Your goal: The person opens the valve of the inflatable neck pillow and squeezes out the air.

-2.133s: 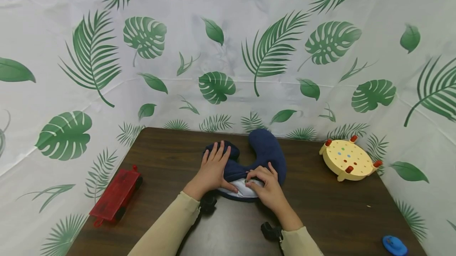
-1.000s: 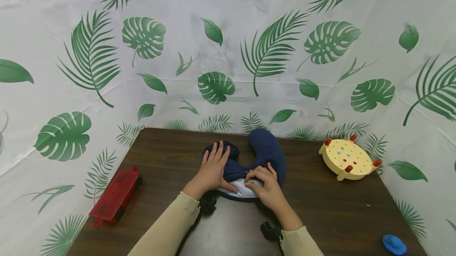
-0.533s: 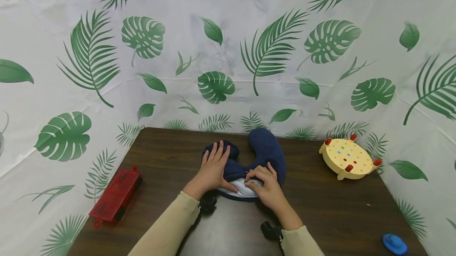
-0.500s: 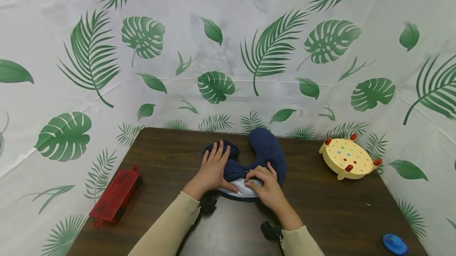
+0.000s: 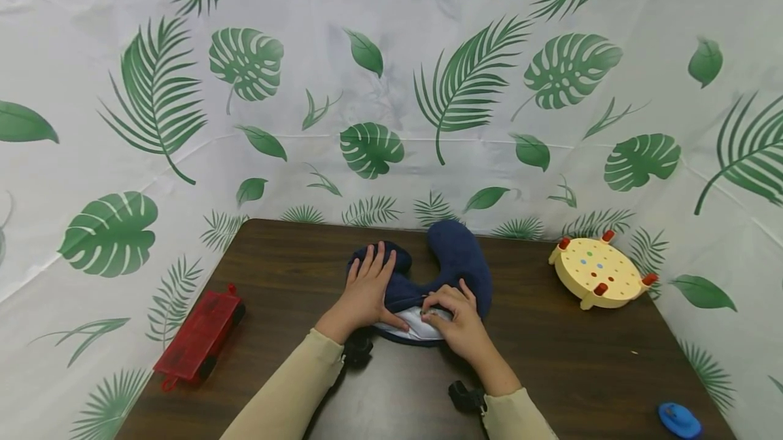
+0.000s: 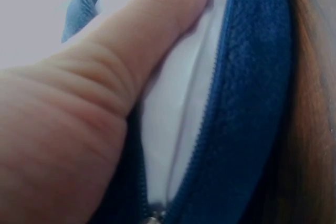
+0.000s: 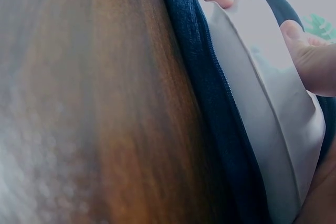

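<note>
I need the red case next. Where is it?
In the head view, the red case lies at the table's left edge, left of the left hand and the neck pillow.

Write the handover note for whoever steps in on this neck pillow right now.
Left hand: fingers straight, pressing flat on the navy neck pillow, thumb on the white inner cushion.
Right hand: fingers curled, pinching at the cover's open edge.
Pillow lies mid-table; the zipper is open with white cushion showing.
Done: cover opened along the near edge.
Left: cushion is partly exposed, not fully in or out.
</note>
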Tool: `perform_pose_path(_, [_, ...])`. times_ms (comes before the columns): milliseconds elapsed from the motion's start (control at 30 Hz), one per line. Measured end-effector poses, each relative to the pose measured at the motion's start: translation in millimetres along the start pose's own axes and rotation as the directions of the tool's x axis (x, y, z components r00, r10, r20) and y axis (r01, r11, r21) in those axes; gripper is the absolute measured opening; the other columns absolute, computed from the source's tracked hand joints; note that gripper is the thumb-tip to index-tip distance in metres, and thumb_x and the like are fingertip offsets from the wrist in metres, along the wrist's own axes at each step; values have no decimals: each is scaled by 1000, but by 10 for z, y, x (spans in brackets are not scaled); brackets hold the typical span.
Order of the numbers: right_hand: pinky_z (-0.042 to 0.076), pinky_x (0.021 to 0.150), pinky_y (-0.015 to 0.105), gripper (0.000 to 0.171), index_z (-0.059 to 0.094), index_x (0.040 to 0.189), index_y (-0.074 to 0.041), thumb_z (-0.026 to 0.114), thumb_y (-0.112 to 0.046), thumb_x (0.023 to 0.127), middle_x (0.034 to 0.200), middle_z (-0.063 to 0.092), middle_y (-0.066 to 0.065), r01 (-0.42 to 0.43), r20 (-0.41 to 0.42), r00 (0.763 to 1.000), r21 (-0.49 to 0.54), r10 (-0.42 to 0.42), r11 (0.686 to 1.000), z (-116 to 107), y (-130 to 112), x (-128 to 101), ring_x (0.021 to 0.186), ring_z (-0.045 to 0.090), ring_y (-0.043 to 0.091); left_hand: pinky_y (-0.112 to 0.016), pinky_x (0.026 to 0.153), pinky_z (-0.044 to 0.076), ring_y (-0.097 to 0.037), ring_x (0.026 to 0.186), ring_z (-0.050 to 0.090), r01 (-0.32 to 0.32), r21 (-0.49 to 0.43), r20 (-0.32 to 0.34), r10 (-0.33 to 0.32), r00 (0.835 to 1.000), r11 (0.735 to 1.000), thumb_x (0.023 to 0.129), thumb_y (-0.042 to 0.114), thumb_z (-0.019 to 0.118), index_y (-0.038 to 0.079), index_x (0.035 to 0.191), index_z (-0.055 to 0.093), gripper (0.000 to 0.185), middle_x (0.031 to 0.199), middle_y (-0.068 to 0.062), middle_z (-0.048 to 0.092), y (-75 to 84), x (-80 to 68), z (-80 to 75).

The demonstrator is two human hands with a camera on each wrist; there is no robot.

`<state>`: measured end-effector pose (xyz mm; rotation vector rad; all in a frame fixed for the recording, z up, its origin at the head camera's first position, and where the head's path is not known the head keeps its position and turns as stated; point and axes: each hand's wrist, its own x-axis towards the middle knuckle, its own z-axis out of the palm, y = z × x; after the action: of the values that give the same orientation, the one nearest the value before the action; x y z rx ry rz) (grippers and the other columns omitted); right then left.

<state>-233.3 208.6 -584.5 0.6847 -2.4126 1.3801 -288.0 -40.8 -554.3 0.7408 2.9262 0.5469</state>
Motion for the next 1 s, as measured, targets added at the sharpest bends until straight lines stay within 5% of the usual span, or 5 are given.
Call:
perform_pose_path(700, [3, 128, 72, 29, 76, 95, -30, 90, -7, 85, 101, 74, -8, 12, -3, 1000, 8, -12, 1000, -7, -1, 3, 120, 71, 31, -66, 134, 12, -34, 169, 23, -13, -9, -32, 13, 999, 1000, 62, 80, 93, 13, 175, 27, 147, 178, -9, 37, -12, 11, -10])
perform_pose_path(1000, [2, 129, 72, 30, 76, 95, -31, 90, -7, 85, 102, 75, -8, 3, -6, 1000, 11, -3, 1000, -2, 13, -6, 122, 71, 31, -65, 134, 14, -32, 165, 31, -18, -38, -53, 16, 998, 999, 62, 76, 96, 13, 173, 30, 144, 172, -6, 47, -8, -5, -14])
